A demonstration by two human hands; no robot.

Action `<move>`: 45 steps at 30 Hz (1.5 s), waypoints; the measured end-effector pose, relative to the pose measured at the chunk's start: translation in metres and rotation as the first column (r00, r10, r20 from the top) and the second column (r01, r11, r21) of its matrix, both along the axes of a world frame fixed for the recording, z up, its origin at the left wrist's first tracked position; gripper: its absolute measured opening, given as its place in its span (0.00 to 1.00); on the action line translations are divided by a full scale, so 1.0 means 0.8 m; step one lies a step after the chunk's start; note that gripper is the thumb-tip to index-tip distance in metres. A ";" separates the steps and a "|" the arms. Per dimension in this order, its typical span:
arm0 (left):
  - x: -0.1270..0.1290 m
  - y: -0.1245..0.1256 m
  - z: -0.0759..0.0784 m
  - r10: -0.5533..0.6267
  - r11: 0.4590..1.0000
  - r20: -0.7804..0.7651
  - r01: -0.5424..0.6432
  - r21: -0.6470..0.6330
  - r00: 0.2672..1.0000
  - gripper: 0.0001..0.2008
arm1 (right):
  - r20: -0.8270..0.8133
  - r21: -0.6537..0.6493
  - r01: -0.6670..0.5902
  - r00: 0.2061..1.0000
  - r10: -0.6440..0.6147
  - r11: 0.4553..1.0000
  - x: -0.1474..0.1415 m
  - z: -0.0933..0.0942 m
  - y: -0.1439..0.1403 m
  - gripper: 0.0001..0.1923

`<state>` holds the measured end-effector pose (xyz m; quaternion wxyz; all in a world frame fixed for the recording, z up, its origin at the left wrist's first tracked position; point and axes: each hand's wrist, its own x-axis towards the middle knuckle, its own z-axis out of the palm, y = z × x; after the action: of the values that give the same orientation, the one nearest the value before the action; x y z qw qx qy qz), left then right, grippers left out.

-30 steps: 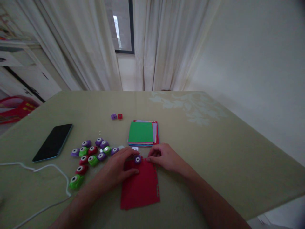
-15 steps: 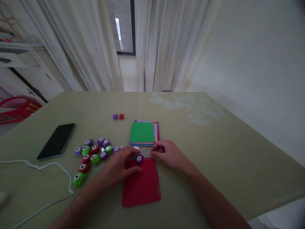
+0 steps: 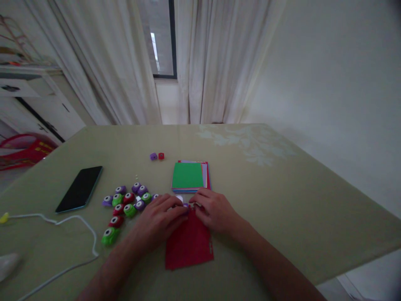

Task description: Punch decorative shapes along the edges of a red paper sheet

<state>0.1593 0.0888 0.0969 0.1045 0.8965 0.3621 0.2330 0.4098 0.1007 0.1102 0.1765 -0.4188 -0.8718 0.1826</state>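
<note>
A sheet of red paper [image 3: 189,246] lies on the table in front of me, with small punched shapes along its top and right edges. At its top edge sits a small purple craft punch [image 3: 186,206], mostly hidden by fingers. My left hand [image 3: 164,215] is closed round this punch, thumb in front and fingers behind. Pinched at the top right of the paper is my right hand [image 3: 213,209], its fingertips on the sheet's edge. A white round piece [image 3: 179,198] shows just behind the left fingertips.
Left of my hands stand several purple, green and red craft punches [image 3: 129,210]. Behind the red sheet is a stack of coloured paper [image 3: 188,175]. Two small punches [image 3: 157,156] sit farther back. A black tablet [image 3: 79,189] and a white cable [image 3: 90,230] lie at left.
My left fingers have closed on the purple punch at the paper's top edge. My right hand has moved left and now pinches the paper beside it. The view has shifted slightly.
</note>
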 end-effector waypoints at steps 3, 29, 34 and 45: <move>0.001 0.000 0.003 0.038 0.999 0.034 -0.038 0.006 0.999 0.07 | -0.025 0.005 -0.048 0.999 0.048 0.999 -0.007 -0.003 -0.005 0.10; 0.010 0.019 0.002 0.271 0.894 0.393 -0.078 -0.442 0.879 0.13 | 0.072 -0.620 0.138 0.990 -0.119 0.773 -0.037 0.042 0.069 0.10; 0.009 0.015 0.004 0.266 0.888 0.375 -0.074 -0.455 0.888 0.14 | 0.163 -0.602 0.161 0.984 -0.077 0.782 -0.044 0.053 0.076 0.10; 0.026 0.012 0.001 0.273 0.857 0.468 0.008 -0.515 0.841 0.19 | 0.338 -0.478 0.199 0.941 -0.030 0.856 -0.062 0.069 0.067 0.09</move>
<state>0.1800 0.0981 0.0978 0.4095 0.7120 0.4304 0.3743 0.3605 0.1546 0.1655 -0.0717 -0.5260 -0.7833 0.3235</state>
